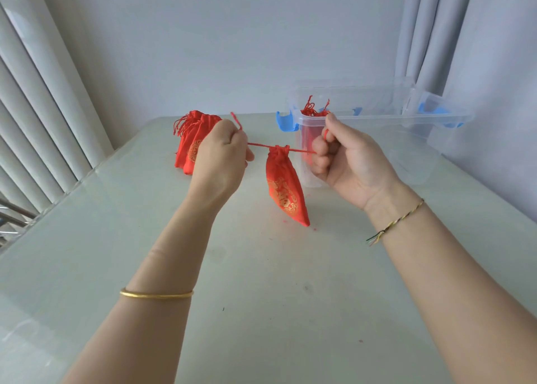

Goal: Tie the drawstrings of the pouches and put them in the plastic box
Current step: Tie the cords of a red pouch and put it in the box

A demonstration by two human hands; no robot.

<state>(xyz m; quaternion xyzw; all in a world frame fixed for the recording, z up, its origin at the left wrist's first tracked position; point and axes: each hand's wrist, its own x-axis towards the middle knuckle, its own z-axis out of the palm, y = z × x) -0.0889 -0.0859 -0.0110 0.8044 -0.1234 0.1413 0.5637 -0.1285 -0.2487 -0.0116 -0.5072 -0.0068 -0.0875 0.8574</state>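
Head view shows left hand [220, 156] and right hand [345, 156] each gripping one drawstring [258, 144] end, cinching a red pouch [283, 186]. Some pouches [315, 111] sit in the plastic box [377, 116] near the table's [261, 311] far edge; untied pouches [189, 139] wait.

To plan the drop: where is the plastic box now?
In the head view, the box stands far right on the table, behind the right hand.

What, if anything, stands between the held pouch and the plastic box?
Nothing visible does. The pouch hangs by its drawstrings between the left hand and right hand, beside the open box; only the right hand itself overlaps its near corner.
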